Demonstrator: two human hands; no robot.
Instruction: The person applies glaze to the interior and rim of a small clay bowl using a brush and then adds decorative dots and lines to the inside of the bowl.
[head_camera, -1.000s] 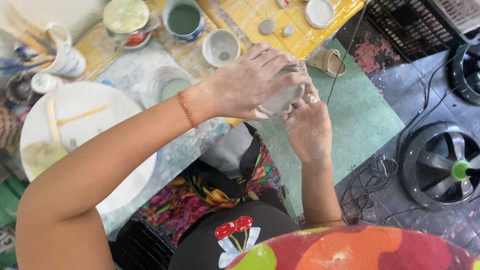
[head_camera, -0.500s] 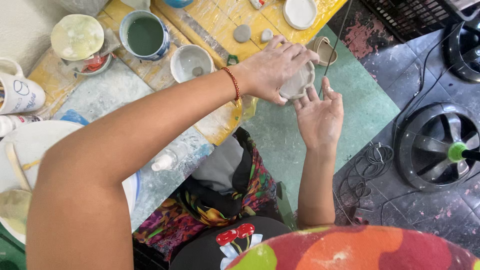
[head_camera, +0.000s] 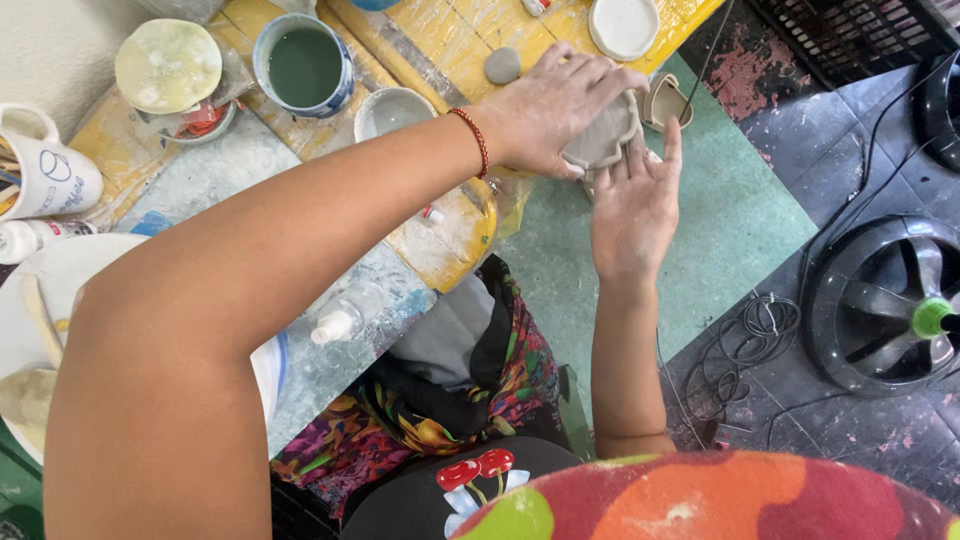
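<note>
My left hand (head_camera: 556, 108), with a red cord bracelet on its wrist, curls over a grey clay piece (head_camera: 603, 142) and grips it from above, beyond the table's edge. My right hand (head_camera: 634, 205) is held flat and open with fingers spread, its fingertips touching the underside and right side of the clay. Both hands are dusted with pale clay. How the clay is shaped underneath is hidden by my left hand.
On the yellow paint-stained table (head_camera: 440, 40) stand a cup of green liquid (head_camera: 303, 68), a white bowl (head_camera: 392, 110), a lidded dish (head_camera: 168, 66), a mug (head_camera: 45, 172), a small white plate (head_camera: 624, 25) and a grey clay lump (head_camera: 502, 65). A black fan (head_camera: 890, 305) and cables lie on the floor at right.
The view has shifted, so the table objects sit further right and lower. My left hand still covers the clay. My right hand has opened flatter beneath it.
</note>
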